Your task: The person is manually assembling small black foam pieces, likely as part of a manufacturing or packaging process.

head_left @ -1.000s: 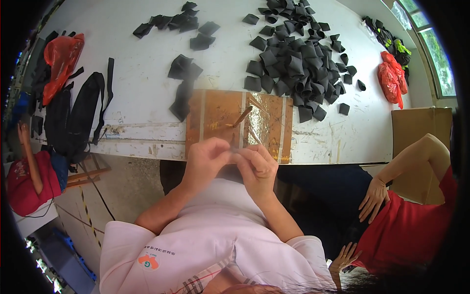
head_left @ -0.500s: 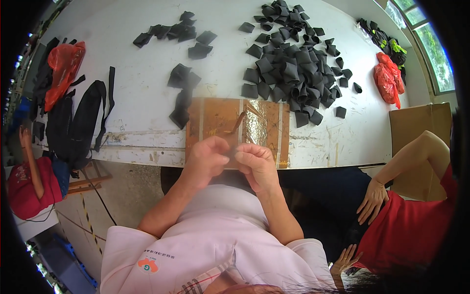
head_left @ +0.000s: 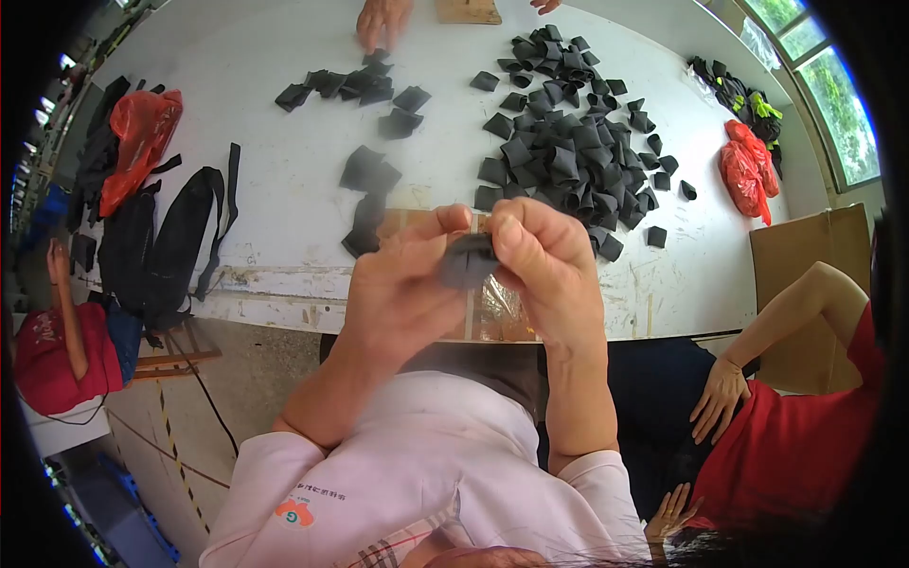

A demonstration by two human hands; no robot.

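Black fabric piece [head_left: 468, 260] pinched between both hands' fingers [head_left: 426, 230], blocking the wooden board [head_left: 492, 312]; black pile [head_left: 568, 151] beyond.

Both forearms rise from the lower edge, elbows bent, and meet at the middle. The left hand [head_left: 402, 284] and the right hand [head_left: 540, 260] are raised close together, fingers curled, thumbs and fingertips pinched inward toward each other in a shared grip.
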